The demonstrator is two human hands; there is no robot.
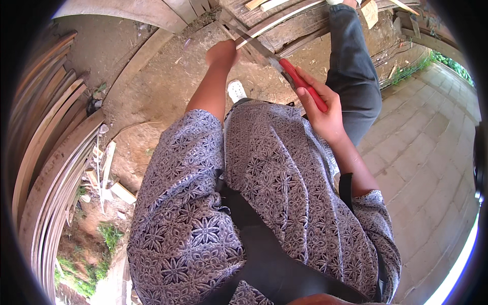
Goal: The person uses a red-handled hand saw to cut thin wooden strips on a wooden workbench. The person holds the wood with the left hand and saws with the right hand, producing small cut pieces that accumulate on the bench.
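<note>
Gripping the red-handled saw (284,65) in the right hand (329,116), clutching the wooden strip's (279,23) near end in the left hand (222,53), crossing strip with blade (awfully near those knuckles!), risking a cut through any skip or loosening grip.

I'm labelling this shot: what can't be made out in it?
In the head view:
Left hand: fingertips hidden behind the hand itself.
Saw: end of its handle covered by the right hand.
Upper shoe: cut off by the top edge.
Planks: partly lost in the dark rim.
</note>
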